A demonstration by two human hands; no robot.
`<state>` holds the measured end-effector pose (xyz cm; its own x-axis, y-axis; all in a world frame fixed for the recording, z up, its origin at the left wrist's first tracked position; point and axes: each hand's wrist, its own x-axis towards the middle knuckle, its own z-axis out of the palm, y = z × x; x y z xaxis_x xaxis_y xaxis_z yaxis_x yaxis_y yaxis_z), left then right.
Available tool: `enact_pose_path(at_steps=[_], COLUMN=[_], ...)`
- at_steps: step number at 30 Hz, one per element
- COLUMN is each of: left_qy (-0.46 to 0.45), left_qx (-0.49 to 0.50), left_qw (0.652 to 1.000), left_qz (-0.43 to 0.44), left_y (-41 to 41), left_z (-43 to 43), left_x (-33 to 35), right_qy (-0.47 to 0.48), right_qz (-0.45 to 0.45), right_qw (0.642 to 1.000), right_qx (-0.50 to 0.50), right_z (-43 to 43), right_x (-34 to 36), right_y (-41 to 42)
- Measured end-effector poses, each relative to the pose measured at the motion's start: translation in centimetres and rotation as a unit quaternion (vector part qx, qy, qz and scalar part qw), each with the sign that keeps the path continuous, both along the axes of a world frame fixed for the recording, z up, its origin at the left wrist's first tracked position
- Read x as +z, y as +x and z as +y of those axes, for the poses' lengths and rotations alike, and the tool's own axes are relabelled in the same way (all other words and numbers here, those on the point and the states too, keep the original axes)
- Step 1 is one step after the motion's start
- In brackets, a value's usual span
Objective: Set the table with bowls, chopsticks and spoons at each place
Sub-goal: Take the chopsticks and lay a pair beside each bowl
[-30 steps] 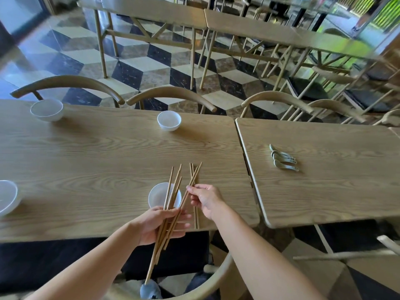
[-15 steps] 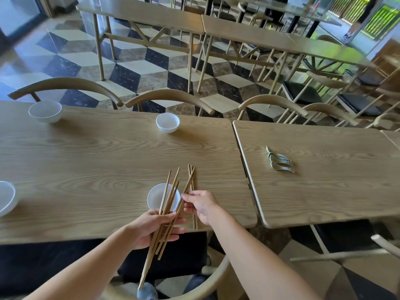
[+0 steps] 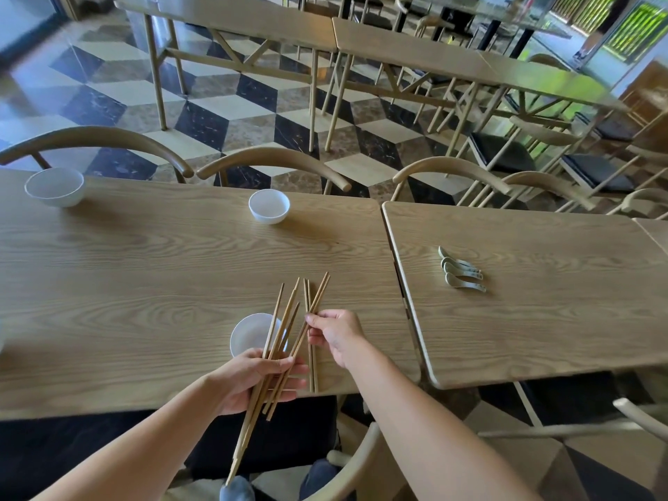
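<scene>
My left hand grips a bundle of several wooden chopsticks that fans out over a white bowl at the near edge of the wooden table. My right hand pinches one chopstick of that fan near its middle. A pair of chopsticks lies flat on the table just right of the bowl, partly under my right hand. Two more white bowls stand along the far edge: a middle bowl and a left bowl. Several pale spoons lie together on the right-hand table.
Curved wooden chair backs line the far side of both tables. A chair with a dark cushion stands under me at the near edge. More tables and chairs fill the chequered floor beyond.
Both hands have stayed over the near bowl with the fanned chopsticks. My right hand's fingers have shifted slightly along the rightmost chopstick. The view has tilted a little.
</scene>
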<state>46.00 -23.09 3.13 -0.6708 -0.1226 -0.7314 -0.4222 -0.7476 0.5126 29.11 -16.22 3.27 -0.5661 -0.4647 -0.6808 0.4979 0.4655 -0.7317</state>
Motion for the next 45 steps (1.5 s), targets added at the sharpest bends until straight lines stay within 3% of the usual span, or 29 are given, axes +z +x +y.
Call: enact_pose_path(at_steps=[6,11,17,23,29,36,40,45], left_qy=[0.014,0.019,0.04,-0.003,-0.003,0.016,0.012,0.009], left_qx=[0.055,0.12,0.2,0.29,0.317,0.315,0.315,0.305], left_qw=[0.998,0.993,0.979,0.954,0.946,0.946,0.947,0.951], left_qz=[0.0,-0.007,-0.006,-0.074,-0.068,-0.07,-0.066,-0.053], left_y=[-4.6,-9.5,-15.3,-15.8,-15.5,-15.7,-16.2,-16.8], left_z=[-0.6,-2.0,-5.6,-9.6,-11.3,-11.5,-12.5,-13.2], left_x=[-0.5,-1.4,-3.3,-5.6,-7.2,-7.9,-7.7,-7.2], right_qy=[-0.009,0.007,0.019,0.071,0.117,0.164,0.215,0.21], right_qz=[-0.003,-0.066,-0.039,0.098,0.172,0.177,0.319,0.383], right_qw=[1.0,0.994,0.992,0.983,0.957,0.954,0.899,0.866], right_qx=[0.003,0.092,0.121,0.134,0.202,0.18,0.208,0.243], right_z=[-2.0,-4.0,-11.7,-22.1,-27.5,-29.2,-29.5,-27.6], right_x=[-0.4,-0.7,-2.8,-6.0,-9.6,-12.1,-14.3,-11.0], right_y=[-4.4,-8.9,-16.9,-23.2,-24.4,-23.2,-23.1,-22.2])
